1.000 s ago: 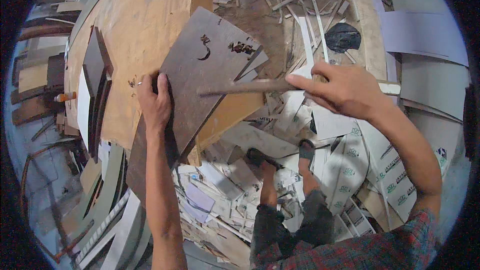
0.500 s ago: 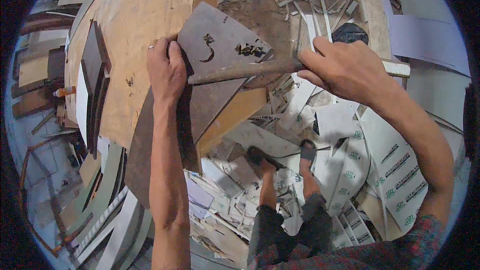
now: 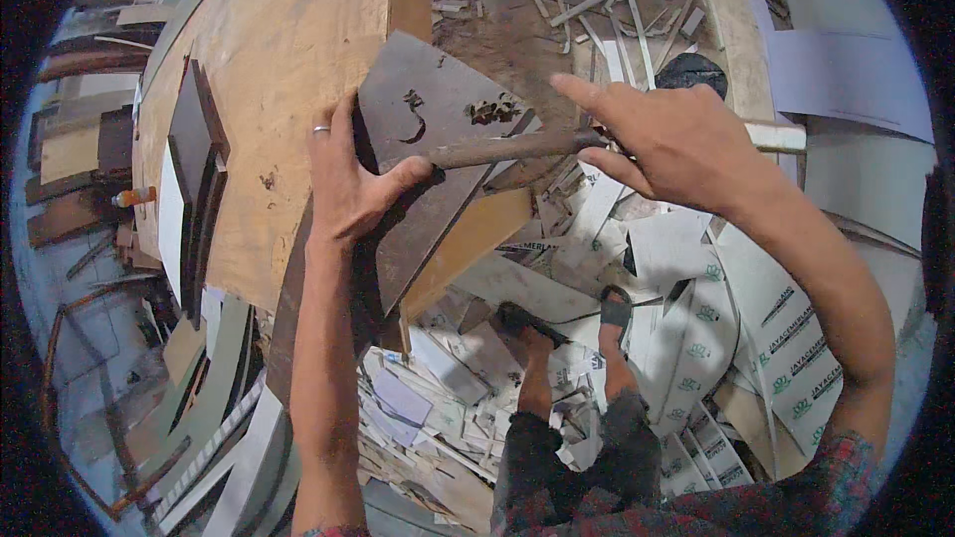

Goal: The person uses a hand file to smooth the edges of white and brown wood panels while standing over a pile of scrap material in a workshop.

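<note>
My left hand (image 3: 350, 184), a ring on one finger, grips a dark grey-brown board (image 3: 438, 89) with a ragged hole and a curved mark. The board lies tilted over the corner of a plywood worktop (image 3: 269, 50). A round wooden stick (image 3: 507, 147) lies across the board, and my left thumb presses on its left end. My right hand (image 3: 681, 134) hovers at the stick's right end with fingers spread and the index finger stretched out to the left. The stick's end touches the underside of those fingers.
White laminate offcuts (image 3: 756, 288) litter the floor around my sandalled feet (image 3: 572, 323). Dark frame pieces (image 3: 194, 144) lie on the worktop's left side, near an orange-handled tool (image 3: 134, 197). A black lump (image 3: 691, 70) and thin strips lie on a dirty bench behind.
My left hand slid up the board and its thumb came onto the stick. My right hand, earlier closed around the stick, has spread its fingers.
</note>
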Demonstrator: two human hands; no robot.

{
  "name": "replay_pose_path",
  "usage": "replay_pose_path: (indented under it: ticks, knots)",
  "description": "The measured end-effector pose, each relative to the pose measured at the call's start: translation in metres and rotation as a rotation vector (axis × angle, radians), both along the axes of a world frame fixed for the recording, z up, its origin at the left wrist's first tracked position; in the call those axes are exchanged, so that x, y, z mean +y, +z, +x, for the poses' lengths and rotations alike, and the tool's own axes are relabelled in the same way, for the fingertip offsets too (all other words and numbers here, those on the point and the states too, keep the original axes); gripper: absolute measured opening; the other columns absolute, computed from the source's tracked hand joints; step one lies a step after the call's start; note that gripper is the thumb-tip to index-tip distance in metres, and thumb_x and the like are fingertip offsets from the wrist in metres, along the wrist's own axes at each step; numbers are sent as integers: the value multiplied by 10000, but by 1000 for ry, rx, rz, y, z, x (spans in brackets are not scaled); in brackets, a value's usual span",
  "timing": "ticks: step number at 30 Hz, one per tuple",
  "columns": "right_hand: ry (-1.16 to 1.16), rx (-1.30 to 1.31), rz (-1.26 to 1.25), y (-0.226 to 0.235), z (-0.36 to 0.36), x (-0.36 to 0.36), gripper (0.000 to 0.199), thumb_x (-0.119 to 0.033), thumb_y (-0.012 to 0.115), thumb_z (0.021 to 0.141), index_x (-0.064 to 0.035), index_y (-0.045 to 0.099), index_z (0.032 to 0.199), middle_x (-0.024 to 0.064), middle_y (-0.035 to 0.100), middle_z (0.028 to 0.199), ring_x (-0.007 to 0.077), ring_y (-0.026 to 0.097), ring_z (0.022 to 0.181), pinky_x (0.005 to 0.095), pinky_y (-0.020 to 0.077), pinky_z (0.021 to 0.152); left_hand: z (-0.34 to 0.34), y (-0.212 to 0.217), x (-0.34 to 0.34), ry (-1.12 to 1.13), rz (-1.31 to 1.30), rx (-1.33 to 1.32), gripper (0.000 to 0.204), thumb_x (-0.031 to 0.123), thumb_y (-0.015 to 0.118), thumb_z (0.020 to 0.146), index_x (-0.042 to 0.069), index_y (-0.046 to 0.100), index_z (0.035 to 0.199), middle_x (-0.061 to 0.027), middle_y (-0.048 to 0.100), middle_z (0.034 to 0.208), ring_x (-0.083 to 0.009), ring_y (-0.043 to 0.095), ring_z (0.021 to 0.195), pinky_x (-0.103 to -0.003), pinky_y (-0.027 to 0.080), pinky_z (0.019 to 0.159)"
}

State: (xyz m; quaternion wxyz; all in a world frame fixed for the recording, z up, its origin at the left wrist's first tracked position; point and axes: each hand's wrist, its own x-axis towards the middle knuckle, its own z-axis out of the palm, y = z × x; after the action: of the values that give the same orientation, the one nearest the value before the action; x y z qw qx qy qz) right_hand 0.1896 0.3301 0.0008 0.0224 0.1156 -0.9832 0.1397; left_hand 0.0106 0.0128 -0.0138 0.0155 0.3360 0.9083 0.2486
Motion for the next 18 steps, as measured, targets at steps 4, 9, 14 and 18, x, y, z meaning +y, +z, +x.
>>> replay_pose_path:
  ticks: [4, 9, 14, 18]
  knots:
    - [83, -43, 69, 5, -7, -1, 549, -427, 553, 1023, -217, 460, 1521, 85, 635, 876, 321, 666, 671, 437, 531, 561, -3, -1, -2, -36, 8, 20, 1109, 564, 902, 639, -85, 464, 1425, -261, 515, 1295, -405, 503, 1225, -471, 418, 1064]
    - [99, -53, 90, 1, -33, -12, 577, -413, 549, 1026, -225, 425, 1557, 86, 629, 857, 319, 663, 660, 437, 527, 556, 1, 4, 3, 18, 28, -12, 862, 402, 850, 767, -90, 508, 1388, -248, 531, 1273, -380, 539, 1174, -438, 448, 1024]
    - [58, -7, 37, 5, -26, -12, 621, -413, 570, 1014, -216, 398, 1577, 83, 624, 844, 310, 655, 650, 438, 522, 540, -1, 5, 4, -2, 46, -10, 834, 399, 811, 789, -88, 507, 1395, -246, 541, 1263, -387, 534, 1185, -452, 435, 1033]
    - [-2, -197, 19, 23, 14, -24, 592, -443, 560, 1015, -159, 445, 1521, 99, 643, 847, 326, 688, 646, 470, 552, 547, -6, -1, -8, -7, 46, -21, 907, 463, 814, 749, -86, 505, 1402, -247, 535, 1269, -394, 525, 1196, -467, 416, 1056]
